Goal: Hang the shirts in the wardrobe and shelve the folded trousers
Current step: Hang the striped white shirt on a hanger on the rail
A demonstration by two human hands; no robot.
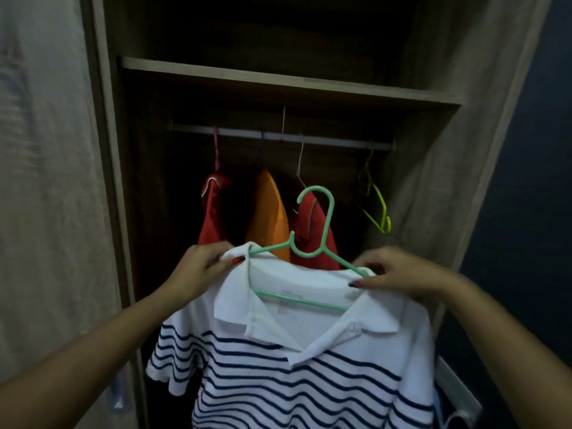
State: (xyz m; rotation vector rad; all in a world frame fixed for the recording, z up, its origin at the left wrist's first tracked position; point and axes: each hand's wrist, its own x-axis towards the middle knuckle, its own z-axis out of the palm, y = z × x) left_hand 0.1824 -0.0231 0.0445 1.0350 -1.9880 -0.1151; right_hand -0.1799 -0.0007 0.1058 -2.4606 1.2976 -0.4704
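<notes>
A white polo shirt (297, 360) with navy stripes hangs on a mint-green hanger (325, 230) in front of the open wardrobe. My left hand (201, 270) pinches the shirt's left shoulder by the collar. My right hand (399, 274) grips the right shoulder over the hanger's arm. The hanger's hook points up, below the metal rail (334, 141). On the rail hang a red shirt (213, 212), an orange shirt (272, 218) and another red shirt (309, 239). No folded trousers are in view.
An empty yellow-green hanger (376, 199) hangs at the rail's right end. A wooden shelf (291, 80) spans the wardrobe above the rail. The wardrobe door (46, 181) stands at the left, a side panel (458, 168) at the right.
</notes>
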